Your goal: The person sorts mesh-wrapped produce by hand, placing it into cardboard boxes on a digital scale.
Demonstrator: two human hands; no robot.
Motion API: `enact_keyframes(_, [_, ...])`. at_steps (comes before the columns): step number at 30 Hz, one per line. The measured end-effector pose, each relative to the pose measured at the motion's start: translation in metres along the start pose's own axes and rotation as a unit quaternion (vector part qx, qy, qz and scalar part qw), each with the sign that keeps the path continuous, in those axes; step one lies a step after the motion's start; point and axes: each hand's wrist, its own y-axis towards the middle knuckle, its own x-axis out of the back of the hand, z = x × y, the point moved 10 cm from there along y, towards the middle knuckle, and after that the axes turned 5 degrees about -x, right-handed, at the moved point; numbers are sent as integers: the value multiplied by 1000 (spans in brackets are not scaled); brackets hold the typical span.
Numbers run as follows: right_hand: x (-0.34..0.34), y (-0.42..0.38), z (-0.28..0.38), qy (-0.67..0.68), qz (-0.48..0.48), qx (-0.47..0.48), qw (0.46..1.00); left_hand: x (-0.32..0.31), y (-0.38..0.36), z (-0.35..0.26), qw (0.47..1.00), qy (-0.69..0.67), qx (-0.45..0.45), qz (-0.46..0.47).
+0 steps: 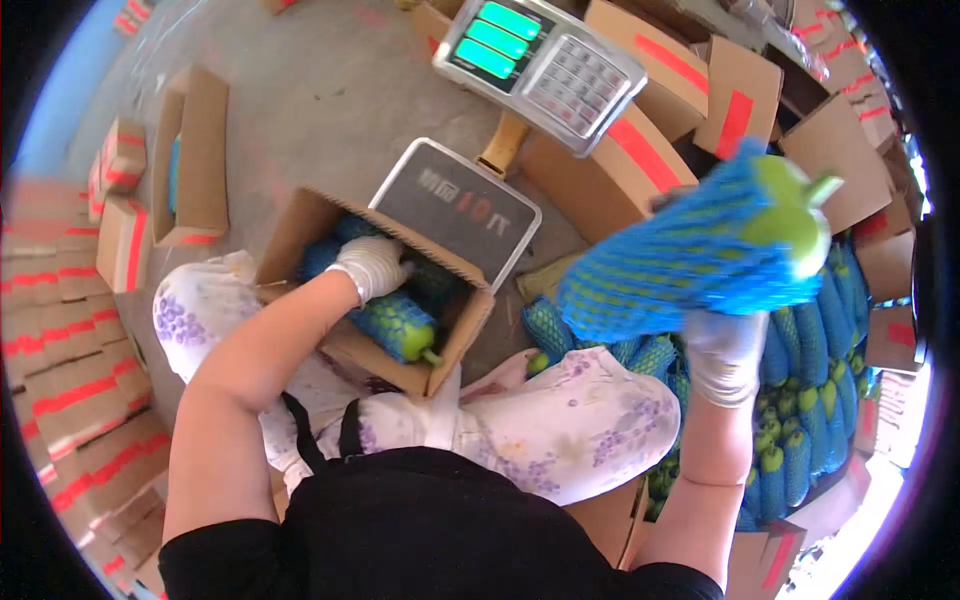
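Blue-netted green fruit, clasped from below in right hand near netted pile, likely weighty, firm beneath cushioning mesh, best cradled mid-body; left hand inside carton, grip impossible to tell

Upper middle of the frame, a weighing platform carries what appears to be a red "10", with pale characters on either side too blurred to read. Above it, digits on the green-lit display and labels on the keypad are illegible.
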Motion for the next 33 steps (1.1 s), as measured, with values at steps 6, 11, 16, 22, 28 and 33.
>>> enact_keyframes(6, [-149, 31, -22, -3, 97, -33, 995, 38, -67, -25, 977, -15, -209, 39])
enact_keyframes(11, [-221, 44, -65, 3, 110, -71, 991, 49, -100, -29, 961, -38, -275, 1])
enact_keyframes(16, [-257, 55, -105, -344, 141, -29, 928, 35, -104, -28, 960, -24, -275, -40])
enact_keyframes(22, [-259, 62, -180, -735, 189, -50, 649, 47, -102, -36, 959, -41, -275, -60])
enact_keyframes(28, [-226, 48, -106, -601, 117, -45, 789, 61, -104, -33, 942, -71, -314, -94])
enact_keyframes(33, [-142, 15, -59, -536, -52, 6, 843, 135, -129, -15, 905, -129, -328, -240])
